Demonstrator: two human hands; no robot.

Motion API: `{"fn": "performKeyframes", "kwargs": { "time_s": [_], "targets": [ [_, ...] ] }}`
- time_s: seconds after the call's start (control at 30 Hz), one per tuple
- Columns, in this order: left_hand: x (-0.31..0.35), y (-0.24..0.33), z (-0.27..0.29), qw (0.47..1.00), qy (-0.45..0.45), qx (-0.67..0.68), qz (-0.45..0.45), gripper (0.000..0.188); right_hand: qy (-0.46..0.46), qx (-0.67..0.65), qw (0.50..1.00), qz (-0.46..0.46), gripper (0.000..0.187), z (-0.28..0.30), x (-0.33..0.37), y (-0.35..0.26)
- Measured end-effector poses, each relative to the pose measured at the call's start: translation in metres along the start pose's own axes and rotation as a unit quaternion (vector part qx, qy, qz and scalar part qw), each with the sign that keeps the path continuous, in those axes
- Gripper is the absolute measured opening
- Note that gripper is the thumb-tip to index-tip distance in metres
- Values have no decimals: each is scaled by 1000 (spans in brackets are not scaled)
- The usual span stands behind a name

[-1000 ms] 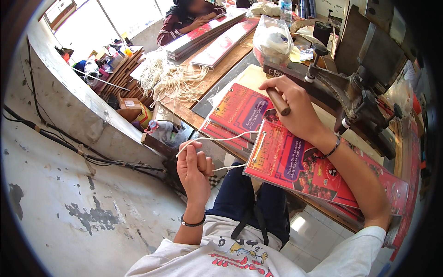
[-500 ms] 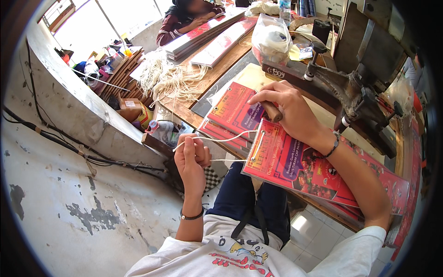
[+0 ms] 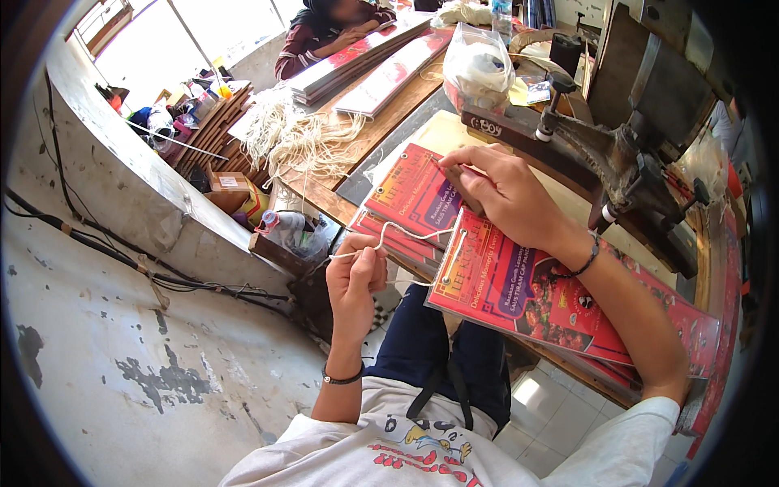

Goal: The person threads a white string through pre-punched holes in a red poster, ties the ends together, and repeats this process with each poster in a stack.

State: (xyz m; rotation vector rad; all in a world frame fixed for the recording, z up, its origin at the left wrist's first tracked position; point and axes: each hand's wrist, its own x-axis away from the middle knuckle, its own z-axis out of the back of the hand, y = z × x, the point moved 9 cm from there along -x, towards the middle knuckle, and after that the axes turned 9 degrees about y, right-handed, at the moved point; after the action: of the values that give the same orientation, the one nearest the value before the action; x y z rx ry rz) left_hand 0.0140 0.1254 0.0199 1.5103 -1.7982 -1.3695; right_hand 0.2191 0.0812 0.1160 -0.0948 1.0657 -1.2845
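My left hand (image 3: 355, 272) is closed, pinching a white cord (image 3: 418, 238) between thumb and fingers. Two strands of it run to the eyelets along the left end of a long red printed panel (image 3: 531, 304). This panel lies slanted over the table's near edge, under my right forearm. My right hand (image 3: 515, 195) is closed around a brown wooden-handled tool (image 3: 468, 195); its working end is hidden. Just beyond lies another red panel (image 3: 410, 191) with metal eyelets, on top of a stack of similar ones.
A black metal machine (image 3: 617, 170) stands at the right. Behind are a plastic bag (image 3: 479, 69), stacked long panels (image 3: 357, 61) and a heap of white cords (image 3: 296, 142). A co-worker (image 3: 333, 32) sits at the far side. A worn wall (image 3: 162, 341) bounds the left.
My left hand has moved right, closer to the panel, and the cord has gone from taut to slack and looped. My right hand has turned slightly, covering more of the wooden handle.
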Motion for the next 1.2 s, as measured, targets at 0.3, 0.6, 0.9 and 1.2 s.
{"fn": "performKeyframes", "kwargs": {
  "time_s": [0.3,0.6,0.9,1.2],
  "targets": [
    [-2,23,-3,984,48,-145,-94,12,62,17,990,122,24,11,3,-23],
    [-4,31,-53,964,-45,-230,-126,4,-39,14,967,252,35,-17,21,-58],
    [-6,31,-53,943,-30,-316,-104,4,-22,-16,964,265,26,-12,22,-59],
    [1,31,-37,988,-14,-122,-97,21,21,8,971,238,12,-4,17,-61]
  ]
}}
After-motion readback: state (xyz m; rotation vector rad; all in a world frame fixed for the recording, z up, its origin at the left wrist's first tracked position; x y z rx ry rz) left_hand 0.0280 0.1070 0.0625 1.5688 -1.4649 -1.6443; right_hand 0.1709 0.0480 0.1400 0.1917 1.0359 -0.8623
